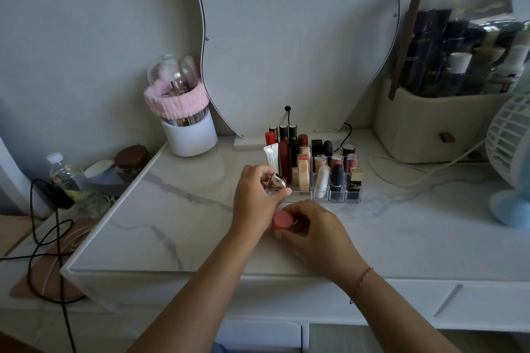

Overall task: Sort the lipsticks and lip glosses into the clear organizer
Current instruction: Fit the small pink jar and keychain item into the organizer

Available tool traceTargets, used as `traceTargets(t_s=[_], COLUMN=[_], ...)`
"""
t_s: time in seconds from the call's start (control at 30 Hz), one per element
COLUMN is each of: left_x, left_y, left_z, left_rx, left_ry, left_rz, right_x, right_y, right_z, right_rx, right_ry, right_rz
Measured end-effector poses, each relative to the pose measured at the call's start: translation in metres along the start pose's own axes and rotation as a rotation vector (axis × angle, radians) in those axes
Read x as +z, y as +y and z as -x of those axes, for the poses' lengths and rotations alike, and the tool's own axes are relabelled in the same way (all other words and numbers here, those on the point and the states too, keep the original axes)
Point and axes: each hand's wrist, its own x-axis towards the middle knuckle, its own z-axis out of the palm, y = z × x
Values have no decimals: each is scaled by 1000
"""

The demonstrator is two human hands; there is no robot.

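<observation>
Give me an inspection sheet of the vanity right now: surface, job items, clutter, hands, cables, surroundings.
Surface: white marble-look vanity top, mostly bare in front.
Job's things: clear organizer nearly full of upright lipsticks and glosses; a white tube stands at its left end.
Clutter: white brush holder wearing a pink headband.
Hands: left hand grips a small clear bottle; right hand grips a pink-capped item.
Cables: black cable behind the organizer; white cord toward the fan.
Surroundings: mirror, beige cosmetic case, white fan.
</observation>
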Motion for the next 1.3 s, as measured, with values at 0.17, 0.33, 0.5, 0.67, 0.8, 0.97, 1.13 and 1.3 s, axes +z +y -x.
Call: traceTargets(t_s=[0.17,0.33,0.5,0.67,0.8,0.97,1.13,1.3], left_x=[-3,-8,-12,-11,-11,-15,-18,-20], left_y=[-3,-4,-3,-3,-2,-2,2,3], left_z=[-3,-5,-6,-7,-7,-6,-8,-12], left_rx=[-10,-33,-19,7,35,99,154,168], left_ry=[-39,-76,-83,-73,-88,-131,-220,-309], left_rz=[37,49,46,45,9,-65,-169,-305], right_x=[0,1,1,0,0,1,1,1], right_y=[1,1,1,0,0,1,1,1], right_z=[0,0,-1,-1,-1,-1,-1,-1], right_rx=[5,10,11,8,11,10,7,5], right_ry=[5,11,14,12,17,19,21,18], right_rz=[3,-3,-10,-11,-14,-7,-4,0])
